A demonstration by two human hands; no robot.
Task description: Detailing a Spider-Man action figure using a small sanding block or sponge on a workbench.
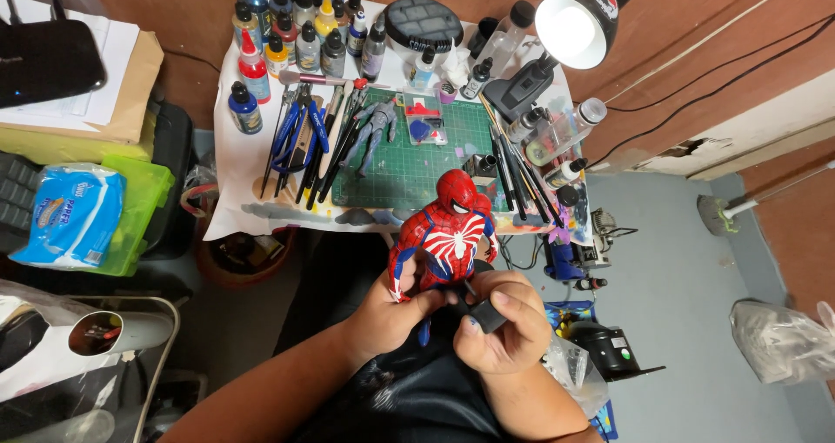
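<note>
1. Lower centre of the frame: red, blue and white action figure (444,234), glossy hard plastic, rounded head, white spider-shaped emblem on the chest, upright and facing the camera.
2. Left hand (396,311) wrapped about the figure's lower body from the left, fingers closed on it.
3. Right hand (503,326) just right of the figure, fingers curled tight around a small dark grey block (484,314), matte and squarish, pressed near the figure's hip.
4. Both hands touching or nearly touching each other, held over a dark lap, just below the near edge of the small table (233,201).
5. Table draped in white, paint-smeared along the front edge; green gridded cutting mat (452,147) in its middle, flat and square-cornered.
6. On the mat, a grey unpainted figure (376,130) lying flat, well apart from the hands.
7. Left of the mat, brushes and blue-handled pliers (303,134) in a row; more dark brushes (520,178) at the mat's right edge.
8. Upper centre: cluster of dropper paint bottles (296,26), smooth plastic, dark caps.
9. Upper right: lit desk lamp (578,26), round shade, black clamp base.
10. Left of the frame: green plastic bin (139,208) with a blue tissue pack (70,213).
11. Open grey floor (687,269) at right; little free room between table edge and hands.
</note>
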